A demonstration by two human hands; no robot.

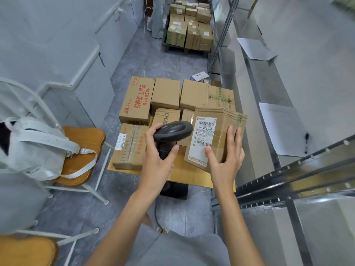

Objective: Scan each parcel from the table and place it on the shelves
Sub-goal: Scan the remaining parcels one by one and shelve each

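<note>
My right hand (224, 160) holds a brown cardboard parcel (223, 127) above the small table (184, 176), tilted so its white shipping label (201, 141) faces me. My left hand (156, 160) grips a black barcode scanner (172, 131), whose head points right at the label from a short distance. Several more cardboard parcels lie on the table behind, among them a box with red print (137, 101) and a taped box (129, 146) at the near left.
Metal shelves (269, 104) run along the right, with sheets of paper (284, 129) and a pen (306, 141) on them. A wooden chair (84, 150) with a grey bag (36, 148) stands left. A pallet of boxes (189, 29) sits far back.
</note>
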